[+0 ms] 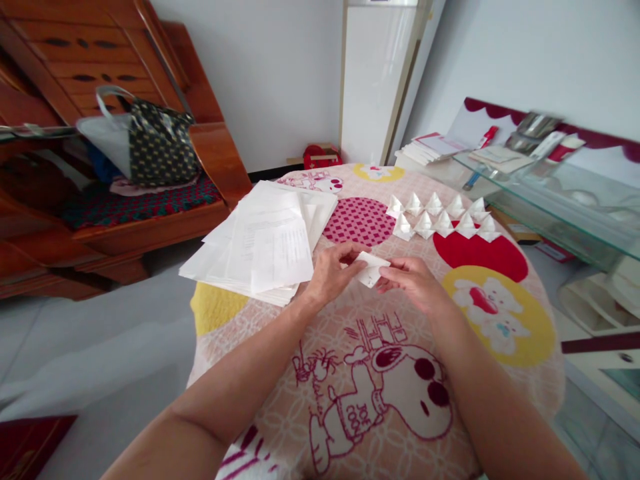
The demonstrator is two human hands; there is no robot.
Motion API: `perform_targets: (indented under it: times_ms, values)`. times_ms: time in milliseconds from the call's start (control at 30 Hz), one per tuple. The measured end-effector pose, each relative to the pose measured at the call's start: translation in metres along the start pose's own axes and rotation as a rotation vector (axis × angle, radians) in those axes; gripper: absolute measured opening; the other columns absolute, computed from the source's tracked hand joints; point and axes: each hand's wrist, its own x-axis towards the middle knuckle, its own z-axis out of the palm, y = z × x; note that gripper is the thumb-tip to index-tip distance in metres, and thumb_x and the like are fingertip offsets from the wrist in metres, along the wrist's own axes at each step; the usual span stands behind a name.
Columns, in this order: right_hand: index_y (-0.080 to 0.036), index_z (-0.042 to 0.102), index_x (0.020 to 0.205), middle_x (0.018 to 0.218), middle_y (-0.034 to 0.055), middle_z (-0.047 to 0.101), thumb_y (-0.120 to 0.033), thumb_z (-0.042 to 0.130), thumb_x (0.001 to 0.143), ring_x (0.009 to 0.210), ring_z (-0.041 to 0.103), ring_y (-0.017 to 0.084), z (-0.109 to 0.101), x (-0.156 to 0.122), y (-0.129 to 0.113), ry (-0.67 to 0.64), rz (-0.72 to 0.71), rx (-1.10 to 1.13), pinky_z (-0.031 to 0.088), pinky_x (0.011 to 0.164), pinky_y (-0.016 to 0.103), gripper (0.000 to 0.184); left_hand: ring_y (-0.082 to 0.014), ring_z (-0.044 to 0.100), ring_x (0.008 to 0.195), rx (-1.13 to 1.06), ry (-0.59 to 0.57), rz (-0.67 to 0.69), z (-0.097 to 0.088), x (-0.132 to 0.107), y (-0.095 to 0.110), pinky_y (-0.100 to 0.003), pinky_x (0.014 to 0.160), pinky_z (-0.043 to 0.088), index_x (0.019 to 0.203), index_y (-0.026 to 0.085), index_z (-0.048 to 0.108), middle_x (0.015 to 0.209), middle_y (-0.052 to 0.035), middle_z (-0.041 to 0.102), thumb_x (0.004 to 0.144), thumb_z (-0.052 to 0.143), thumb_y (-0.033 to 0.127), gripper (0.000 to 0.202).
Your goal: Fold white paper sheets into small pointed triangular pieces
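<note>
My forearms come in over a round desk (235, 333), which is covered by a pink cloth (350, 320) printed with a cartoon dog in dark glasses, red and yellow discs and a small bear. My left hand (333, 273) and right hand (415, 283) meet near the middle of the desk. Each pinches one side of a small folded white paper (371, 269) between thumb and fingertips, just above the cloth.

Just left of my left hand lies a loose, fanned stack of white sheets (265, 247), with one corner hanging past the desk's edge. Beyond my hands, toward the far right, two rows of little folded paper triangles (443, 217) stand on the cloth, partly over a red disc.

On the left of the room is a wooden bench (150, 227) with a dark woven cushion, and on it a spotted bag (155, 143). A tall white cabinet (377, 80) stands against the far wall, with a red box (321, 157) on the floor beside it. On the right, a glass shelf (565, 200) carries blurred odds and ends, and a pile of booklets (430, 147) lies beyond it.
</note>
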Motion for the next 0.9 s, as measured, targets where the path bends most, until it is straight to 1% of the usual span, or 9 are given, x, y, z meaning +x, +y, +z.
perform_targets:
  times_ms: [133,267,400,533,600,733,800,833,900]
  values:
    - [-0.017,0.079,0.080,0.077,0.0069,0.077,-0.042,0.082,0.074,0.069,0.070,0.018,0.011,-0.003,-0.002,0.035,-0.077,0.055,0.059,0.069,0.032,0.026,-0.0150,0.064,0.076,0.108,-0.003,0.151,0.001,-0.004,0.007,-0.028,0.074,0.050,0.092,0.018,0.077,0.085,-0.0041,0.074,0.088,0.071,0.021,0.007]
    - [-0.017,0.078,0.077,0.075,0.0056,0.077,-0.038,0.079,0.075,0.066,0.069,0.017,0.018,-0.004,-0.002,0.097,-0.136,-0.017,0.057,0.068,0.032,0.021,-0.0170,0.064,0.079,0.200,-0.005,0.215,0.002,-0.005,0.011,-0.028,0.073,0.049,0.090,0.019,0.077,0.086,-0.0063,0.074,0.091,0.071,0.024,0.008]
    - [-0.018,0.079,0.077,0.074,0.0053,0.077,-0.038,0.078,0.075,0.066,0.069,0.018,0.020,-0.003,0.000,0.118,-0.134,-0.037,0.058,0.067,0.032,0.020,-0.0158,0.061,0.074,0.266,0.017,0.175,0.003,-0.005,0.014,-0.028,0.069,0.044,0.086,0.018,0.076,0.082,-0.0051,0.072,0.091,0.068,0.022,0.010]
    - [-0.020,0.080,0.078,0.076,0.0045,0.077,-0.038,0.078,0.075,0.069,0.070,0.019,0.022,-0.003,0.002,0.115,-0.123,-0.017,0.061,0.066,0.033,0.018,-0.0126,0.050,0.062,0.320,0.036,0.078,0.003,-0.003,0.013,-0.026,0.060,0.036,0.074,0.016,0.071,0.068,-0.0018,0.063,0.088,0.070,0.024,0.016]
    - [-0.020,0.080,0.079,0.076,0.0041,0.076,-0.037,0.078,0.075,0.069,0.069,0.019,0.023,-0.003,0.003,0.119,-0.117,-0.014,0.062,0.066,0.033,0.018,-0.0121,0.049,0.060,0.313,0.028,0.028,0.003,-0.003,0.012,-0.026,0.059,0.034,0.075,0.015,0.071,0.067,-0.0015,0.063,0.088,0.071,0.026,0.017]
    - [-0.020,0.079,0.076,0.074,0.0039,0.076,-0.037,0.078,0.074,0.068,0.069,0.019,0.023,-0.002,0.004,0.146,-0.112,-0.038,0.062,0.065,0.034,0.017,-0.0125,0.051,0.062,0.238,0.001,-0.038,0.001,-0.002,0.010,-0.026,0.059,0.036,0.085,0.015,0.075,0.072,-0.0024,0.067,0.088,0.071,0.030,0.016]
    - [-0.020,0.079,0.074,0.074,0.0041,0.075,-0.037,0.078,0.075,0.068,0.069,0.020,0.023,-0.002,0.004,0.152,-0.116,-0.063,0.062,0.064,0.033,0.017,-0.0131,0.053,0.063,0.206,0.004,-0.049,0.000,-0.001,0.010,-0.026,0.060,0.038,0.085,0.016,0.076,0.072,-0.0024,0.066,0.087,0.072,0.030,0.016]
    - [-0.020,0.079,0.075,0.074,0.0041,0.076,-0.036,0.077,0.075,0.068,0.069,0.020,0.023,-0.002,0.004,0.153,-0.118,-0.074,0.061,0.064,0.033,0.016,-0.0141,0.055,0.067,0.193,0.020,-0.046,0.000,-0.001,0.010,-0.026,0.062,0.041,0.083,0.016,0.076,0.074,-0.0030,0.067,0.086,0.073,0.030,0.014]
    - [-0.020,0.080,0.077,0.075,0.0042,0.076,-0.036,0.076,0.076,0.068,0.069,0.020,0.023,-0.002,0.004,0.145,-0.119,-0.090,0.061,0.063,0.033,0.016,-0.0174,0.062,0.082,0.151,0.063,-0.037,0.000,0.000,0.009,-0.027,0.070,0.047,0.078,0.017,0.075,0.088,-0.0060,0.072,0.081,0.078,0.027,0.010]
